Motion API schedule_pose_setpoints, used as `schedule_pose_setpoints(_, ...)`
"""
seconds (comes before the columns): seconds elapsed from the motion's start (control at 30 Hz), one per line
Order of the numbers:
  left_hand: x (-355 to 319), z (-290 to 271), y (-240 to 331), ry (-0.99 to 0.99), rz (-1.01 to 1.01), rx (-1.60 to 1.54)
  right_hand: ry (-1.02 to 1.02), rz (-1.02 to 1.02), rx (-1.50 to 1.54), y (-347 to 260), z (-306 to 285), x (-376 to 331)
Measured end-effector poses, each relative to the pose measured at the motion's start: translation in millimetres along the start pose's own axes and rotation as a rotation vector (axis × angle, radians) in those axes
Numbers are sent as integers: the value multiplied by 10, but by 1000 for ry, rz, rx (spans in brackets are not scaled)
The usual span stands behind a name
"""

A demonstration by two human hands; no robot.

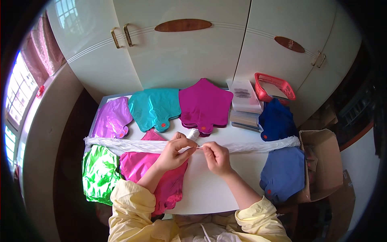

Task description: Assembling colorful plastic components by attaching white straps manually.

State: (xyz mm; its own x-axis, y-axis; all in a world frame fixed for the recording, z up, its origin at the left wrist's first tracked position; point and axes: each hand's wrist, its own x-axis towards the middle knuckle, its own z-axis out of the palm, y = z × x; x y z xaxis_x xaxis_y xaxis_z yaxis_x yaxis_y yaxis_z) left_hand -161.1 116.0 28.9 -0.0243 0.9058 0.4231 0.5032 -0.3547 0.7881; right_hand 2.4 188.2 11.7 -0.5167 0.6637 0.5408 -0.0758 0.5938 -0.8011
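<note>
My left hand [174, 152] and my right hand [217, 159] meet over the middle of the white table [219, 189]. Each pinches a short stretch of thin white string [199, 147] between thumb and fingers. Behind them a long bundle of white strings [258, 146] runs across the table from side to side. A small white roll or knot [193, 134] lies just beyond my left fingers; its kind is unclear. Under my left forearm lie flat pink foil balloons [137, 166], partly hidden by the arm and the bundle.
Flat foil balloons surround the work: green [100, 173], lilac [112, 117], teal [155, 107], magenta [205, 103], dark blue [278, 119] and grey-blue [284, 173]. A stack of cards [245, 97], a red basket [262, 94] and a cardboard box [328, 161] stand right. Cabinets [181, 52] rise behind.
</note>
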Motion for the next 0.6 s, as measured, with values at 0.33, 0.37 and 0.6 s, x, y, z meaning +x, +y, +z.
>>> schedule_pose_setpoints(0.33, -68, 66, -82, -29, -226, -925, -97, -99, -189, 126, 82, -17)
schedule_pose_setpoints(0.37, -53, 81, -44, 31, -231, -961, -128, -161, -268, 114, 75, -15)
schedule_pose_setpoints(0.6, 5, -49, -10, -33, 2, 165, -20, -370, -287, -84, 9, 41)
